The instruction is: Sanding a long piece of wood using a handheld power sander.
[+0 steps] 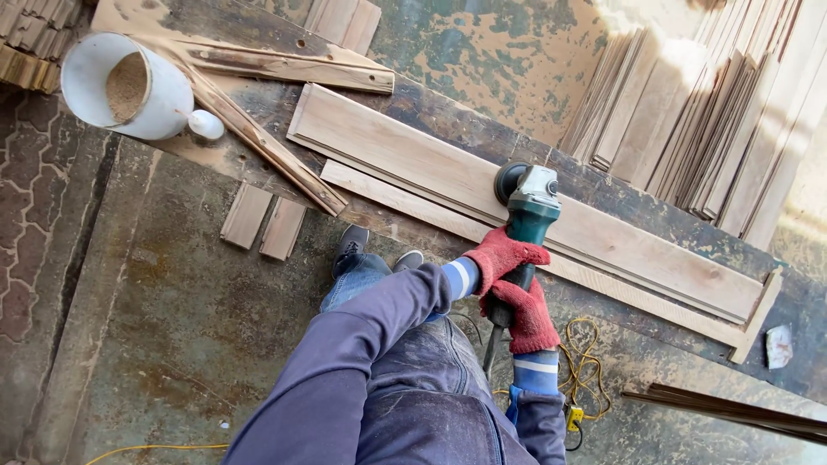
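My right hand (527,316) in its red knit glove is clamped round the rear of the green-bodied angle grinder's handle (527,220), and my gloved left hand (501,257) grips it just ahead. The disc rests on the long pale wooden board (405,155) lying across the worn workbench (482,52). For an even finish, I judge steady two-handed pressure, a flat disc, and the yellow cable (586,370) trailing behind me are needed.

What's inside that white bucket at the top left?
The white bucket lies tipped on its side on the workbench, holding a tan heap that looks like sawdust. Its wall hides the rest of the inside.
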